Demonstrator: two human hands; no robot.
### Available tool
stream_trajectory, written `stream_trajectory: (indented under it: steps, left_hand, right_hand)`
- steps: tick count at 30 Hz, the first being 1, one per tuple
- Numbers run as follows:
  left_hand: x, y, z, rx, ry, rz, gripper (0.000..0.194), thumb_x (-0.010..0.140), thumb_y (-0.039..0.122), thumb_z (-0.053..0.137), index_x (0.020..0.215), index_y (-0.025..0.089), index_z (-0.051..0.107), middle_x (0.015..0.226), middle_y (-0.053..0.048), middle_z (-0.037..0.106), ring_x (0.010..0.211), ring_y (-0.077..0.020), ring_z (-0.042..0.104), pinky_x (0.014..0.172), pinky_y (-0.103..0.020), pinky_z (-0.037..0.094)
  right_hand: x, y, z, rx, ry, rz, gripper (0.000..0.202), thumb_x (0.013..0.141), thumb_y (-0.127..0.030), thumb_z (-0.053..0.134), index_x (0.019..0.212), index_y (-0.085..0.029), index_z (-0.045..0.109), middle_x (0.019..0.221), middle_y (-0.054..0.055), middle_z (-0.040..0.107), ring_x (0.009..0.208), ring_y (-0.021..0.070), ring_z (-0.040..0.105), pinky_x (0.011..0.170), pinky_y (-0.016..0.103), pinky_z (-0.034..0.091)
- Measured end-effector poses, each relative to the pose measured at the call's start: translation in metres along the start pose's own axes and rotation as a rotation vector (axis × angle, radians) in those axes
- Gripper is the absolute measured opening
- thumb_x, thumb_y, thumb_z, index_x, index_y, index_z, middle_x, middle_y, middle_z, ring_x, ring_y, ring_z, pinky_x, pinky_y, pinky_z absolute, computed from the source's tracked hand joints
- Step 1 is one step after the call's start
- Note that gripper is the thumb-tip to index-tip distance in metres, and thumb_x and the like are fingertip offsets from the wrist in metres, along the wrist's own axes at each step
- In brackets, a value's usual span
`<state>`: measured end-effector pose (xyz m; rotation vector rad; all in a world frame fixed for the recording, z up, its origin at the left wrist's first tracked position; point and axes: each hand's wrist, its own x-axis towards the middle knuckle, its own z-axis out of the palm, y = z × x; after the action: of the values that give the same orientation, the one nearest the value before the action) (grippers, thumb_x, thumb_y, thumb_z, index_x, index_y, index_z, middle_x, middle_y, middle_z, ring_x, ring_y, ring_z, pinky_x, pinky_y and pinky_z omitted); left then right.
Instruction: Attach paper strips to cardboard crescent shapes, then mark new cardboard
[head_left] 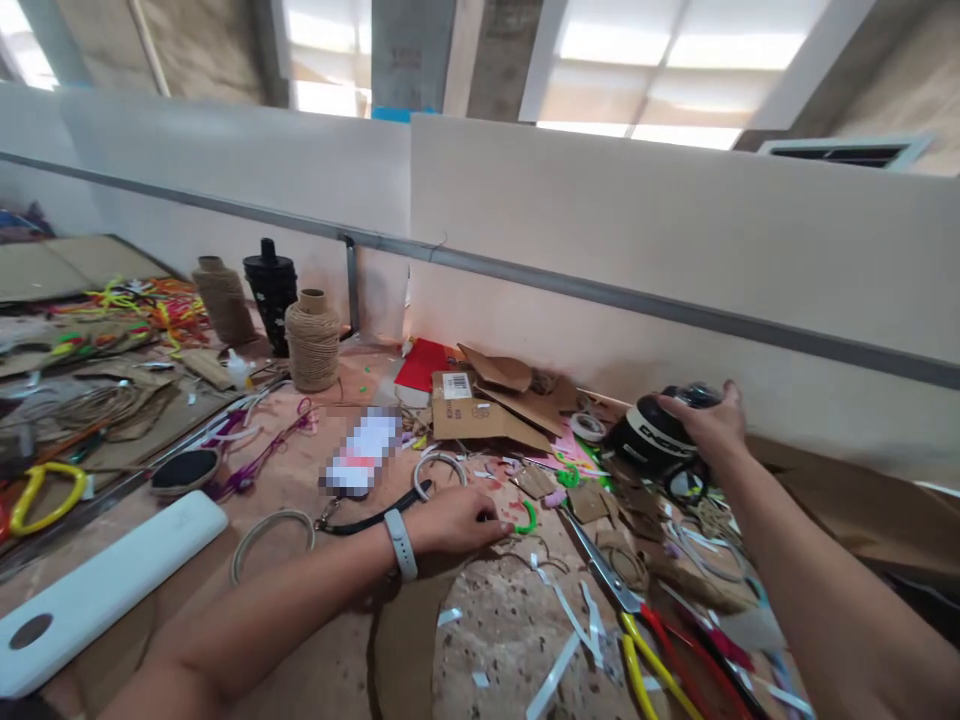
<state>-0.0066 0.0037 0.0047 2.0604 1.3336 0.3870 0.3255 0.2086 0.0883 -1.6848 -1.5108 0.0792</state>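
Container [646, 435] near white panel [637, 240]: grasp done, lift unconfirmed.
Right hand [714, 425] wraps its upper part; left hand [454, 520] curled at green curved piece [533, 517], pinching or not: cannot tell.

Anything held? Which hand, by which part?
Right hand: black container, gripped at its upper end. Left hand: at one end of a green curved piece; pinch or mere touch can't be told.

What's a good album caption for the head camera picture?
Cluttered table: left hand at a curled green strip, right hand grasping a black container.
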Motion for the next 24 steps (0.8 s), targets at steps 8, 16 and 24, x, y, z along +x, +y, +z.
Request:
stream_trajectory:
  steps: [8, 16, 24]
  left_hand:
    - [-0.006, 0.009, -0.002, 0.051, 0.306, 0.137, 0.037, 0.085, 0.042, 0.058, 0.107, 0.014, 0.064, 0.113, -0.013, 0.064, 0.106, -0.0261, 0.058, 0.092, -0.036, 0.044]
    - [-0.033, 0.058, -0.026, -0.317, 0.499, 0.294, 0.046, 0.084, 0.046, 0.061, 0.119, 0.016, 0.057, 0.121, -0.011, 0.062, 0.113, -0.0219, 0.058, 0.100, -0.036, 0.044]
    - [-0.064, 0.117, -0.044, -0.377, 0.279, 0.479, 0.072, 0.071, 0.053, 0.072, 0.131, 0.021, 0.049, 0.131, -0.011, 0.057, 0.118, -0.0261, 0.056, 0.099, -0.040, 0.046]
  right_hand:
    - [-0.053, -0.074, -0.070, 0.095, 0.098, -0.040, 0.104, 0.066, -0.061, 0.071, 0.148, -0.012, 0.031, 0.145, 0.021, 0.042, 0.129, 0.0360, 0.045, 0.105, 0.042, 0.036]
    - [-0.179, -0.132, -0.136, 0.147, -0.050, 0.012, 0.091, 0.064, -0.051, 0.078, 0.144, -0.032, 0.040, 0.127, 0.014, 0.060, 0.115, 0.0390, 0.057, 0.090, 0.052, 0.048]
    - [-0.281, -0.121, -0.105, 0.452, -0.440, -0.212, 0.101, 0.064, -0.045, 0.078, 0.149, -0.029, 0.027, 0.129, 0.011, 0.061, 0.114, 0.0326, 0.060, 0.091, 0.043, 0.054]
